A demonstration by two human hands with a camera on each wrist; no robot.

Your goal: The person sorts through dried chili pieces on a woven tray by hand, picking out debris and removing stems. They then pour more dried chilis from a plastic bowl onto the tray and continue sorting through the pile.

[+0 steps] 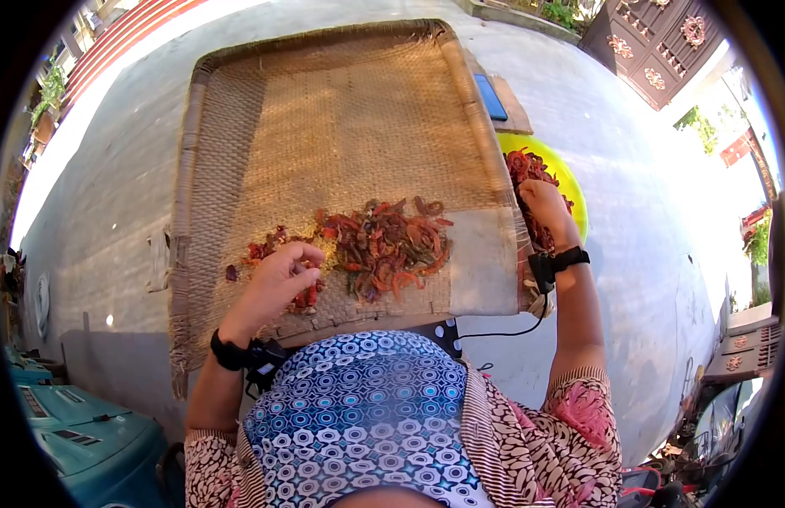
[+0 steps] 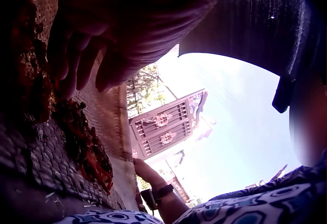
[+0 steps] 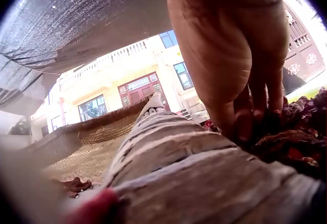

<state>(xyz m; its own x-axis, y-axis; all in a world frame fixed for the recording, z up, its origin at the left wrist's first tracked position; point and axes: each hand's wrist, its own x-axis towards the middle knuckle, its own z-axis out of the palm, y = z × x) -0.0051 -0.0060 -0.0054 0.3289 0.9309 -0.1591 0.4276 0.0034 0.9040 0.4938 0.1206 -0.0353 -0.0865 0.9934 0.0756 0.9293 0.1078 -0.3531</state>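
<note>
A loose pile of dried red chili peppers (image 1: 391,245) lies near the front of a large woven tray (image 1: 350,118). My left hand (image 1: 278,279) hovers left of it, over a smaller scatter of red chili pieces (image 1: 306,298) and yellow seeds (image 1: 329,254). Its fingers bend loosely downward, and nothing shows between them. My right hand (image 1: 546,206) reaches past the tray's right edge into a yellow basin (image 1: 577,188) of dried chilies (image 1: 528,165). In the right wrist view its fingers (image 3: 242,114) point down among the chilies, with the tips hidden; I cannot tell whether they grip any.
The tray's raised, thick rim (image 1: 485,127) runs between the pile and the basin. A blue phone-like slab (image 1: 491,97) lies on a board (image 1: 515,114) behind the basin. A grey patch (image 1: 485,262) covers the tray's front right corner. A teal plastic object (image 1: 96,436) stands at lower left.
</note>
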